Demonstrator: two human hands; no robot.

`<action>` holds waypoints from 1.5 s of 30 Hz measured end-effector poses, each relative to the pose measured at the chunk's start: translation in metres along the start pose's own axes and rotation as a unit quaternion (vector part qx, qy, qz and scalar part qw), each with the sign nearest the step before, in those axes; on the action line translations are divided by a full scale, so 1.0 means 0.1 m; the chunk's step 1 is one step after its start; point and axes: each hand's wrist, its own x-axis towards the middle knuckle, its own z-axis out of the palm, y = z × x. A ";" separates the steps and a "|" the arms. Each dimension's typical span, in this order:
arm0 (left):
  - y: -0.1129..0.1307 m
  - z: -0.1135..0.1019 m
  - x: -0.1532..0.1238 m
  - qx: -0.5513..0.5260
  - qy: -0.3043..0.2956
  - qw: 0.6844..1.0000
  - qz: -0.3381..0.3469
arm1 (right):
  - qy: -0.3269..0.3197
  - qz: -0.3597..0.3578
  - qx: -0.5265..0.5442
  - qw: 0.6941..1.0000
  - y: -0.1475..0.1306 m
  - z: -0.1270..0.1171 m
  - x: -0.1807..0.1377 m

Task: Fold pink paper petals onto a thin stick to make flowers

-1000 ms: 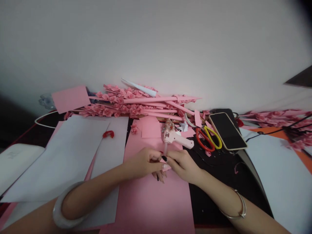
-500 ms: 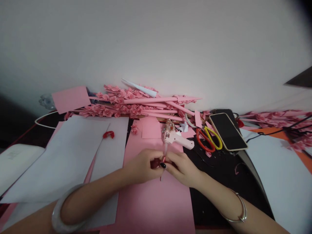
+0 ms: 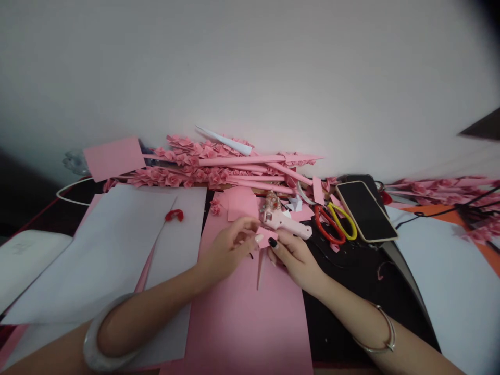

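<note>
Between my two hands is a small piece of pink paper (image 3: pixel 265 237), pinched at its left and right edges. My left hand (image 3: pixel 230 249) has its thumb on the near face, fingers curled behind. My right hand (image 3: pixel 297 259) grips the other side, its dark-nailed thumb on the paper. Below them a thin pink paper cone (image 3: pixel 260 272) points toward me; its upper end is hidden behind the paper piece. Just beyond my fingers lies a pale pink glue gun (image 3: pixel 287 223). A large pink sheet (image 3: pixel 246 323) is spread underneath.
Red-and-yellow-handled scissors (image 3: pixel 340 223) and a phone (image 3: pixel 367 211) lie to the right. Pink paper flower stems (image 3: pixel 211 174) line the wall. White sheets (image 3: pixel 113 250) cover the left side, with a small red object (image 3: pixel 174 214) on them. A white box (image 3: pixel 33 265) sits far left.
The pink paper piece now shows flat between my thumbs, where before my fingers were closed together around something narrow. My hands have moved slightly apart and my left fingers have lifted.
</note>
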 end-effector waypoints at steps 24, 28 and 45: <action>0.04 0.03 0.01 -0.066 -0.061 0.992 -0.085 | 0.128 -0.204 -0.230 0.943 0.05 -0.01 -0.01; 0.04 0.03 0.01 -0.101 -0.068 0.988 -0.099 | 0.142 -0.211 -0.233 0.939 0.03 -0.02 -0.02; 0.03 0.00 0.02 -0.137 -0.103 0.975 -0.138 | 0.124 -0.240 -0.264 0.926 0.02 -0.07 -0.01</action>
